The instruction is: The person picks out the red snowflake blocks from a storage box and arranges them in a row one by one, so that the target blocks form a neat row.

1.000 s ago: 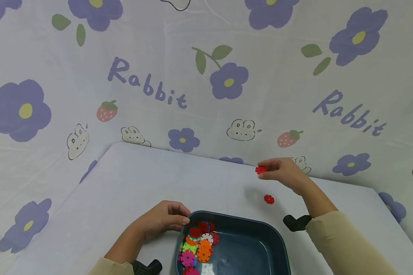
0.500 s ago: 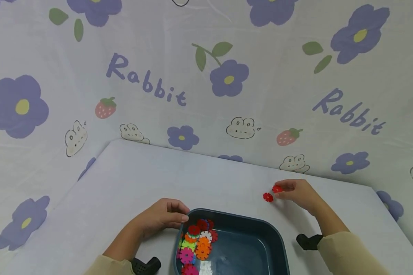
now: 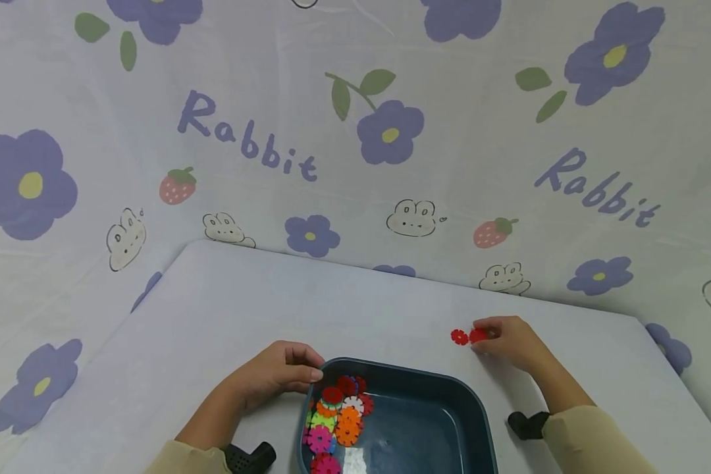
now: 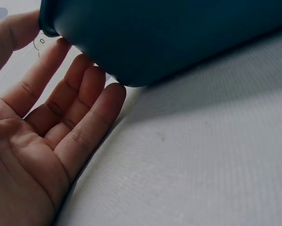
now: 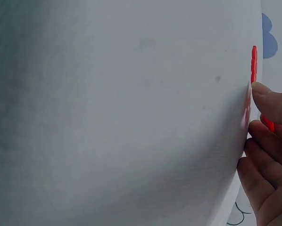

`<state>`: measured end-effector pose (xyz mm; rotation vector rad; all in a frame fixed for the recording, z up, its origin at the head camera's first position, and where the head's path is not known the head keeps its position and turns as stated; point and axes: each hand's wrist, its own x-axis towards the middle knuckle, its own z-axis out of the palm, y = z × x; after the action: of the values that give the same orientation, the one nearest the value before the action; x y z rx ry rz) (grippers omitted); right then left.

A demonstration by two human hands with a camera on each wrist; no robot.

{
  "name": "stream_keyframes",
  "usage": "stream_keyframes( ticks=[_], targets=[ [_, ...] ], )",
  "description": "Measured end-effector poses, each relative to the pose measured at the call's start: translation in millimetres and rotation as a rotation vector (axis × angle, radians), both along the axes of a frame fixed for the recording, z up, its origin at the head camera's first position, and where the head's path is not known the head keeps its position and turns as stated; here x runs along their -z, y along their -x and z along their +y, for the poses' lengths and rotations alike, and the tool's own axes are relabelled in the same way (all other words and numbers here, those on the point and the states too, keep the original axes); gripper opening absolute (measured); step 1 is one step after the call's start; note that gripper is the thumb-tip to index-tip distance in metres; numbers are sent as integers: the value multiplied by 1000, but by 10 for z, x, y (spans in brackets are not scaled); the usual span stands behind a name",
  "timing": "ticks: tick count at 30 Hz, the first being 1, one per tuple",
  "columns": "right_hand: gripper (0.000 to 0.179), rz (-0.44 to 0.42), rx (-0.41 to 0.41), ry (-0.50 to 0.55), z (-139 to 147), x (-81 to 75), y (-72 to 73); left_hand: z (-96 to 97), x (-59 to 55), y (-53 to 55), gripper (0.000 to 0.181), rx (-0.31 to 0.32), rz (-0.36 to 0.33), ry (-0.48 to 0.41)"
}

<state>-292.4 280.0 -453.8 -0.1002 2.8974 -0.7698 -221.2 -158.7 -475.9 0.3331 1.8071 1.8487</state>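
Note:
At the dark teal plastic tub's (image 3: 405,372) far-left corner, my left hand (image 3: 278,372) grips the rim, its thumb on top. From the left wrist view, the other fingertips lie against the tub's outer wall. Over on the right, my right hand (image 3: 506,339) pinches a red snowflake disc (image 3: 477,336) between thumb and fingers, low at the white tabletop. Just left of it lies another red snowflake disc (image 3: 459,337), almost edge to edge with the first. Red shows beside the right thumb (image 5: 268,101) in the right wrist view, with the palm side facing the camera.
Several snowflake discs (image 3: 348,426) in orange, pink, green, white and red are heaped along the tub's left side. The white table (image 3: 261,296) ends at a printed cloth (image 3: 343,191) behind. Black wrist mounts (image 3: 527,424) sit near both sleeves.
My right hand has come down to the tabletop with its red disc, first right, then slightly left, beside the lying one. The left hand keeps its place at the tub's corner.

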Motion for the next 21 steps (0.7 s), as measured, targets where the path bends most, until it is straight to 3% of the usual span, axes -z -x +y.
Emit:
stream_keyframes(
  ticks=[8,21],
  targets=[
    [44,45,-51,-7,13,22,22,0,10,8,31,-2,6,12],
    [34,56,-61,-24,-4,44,10,6,7,-4,30,-3,3,9]
  ],
)
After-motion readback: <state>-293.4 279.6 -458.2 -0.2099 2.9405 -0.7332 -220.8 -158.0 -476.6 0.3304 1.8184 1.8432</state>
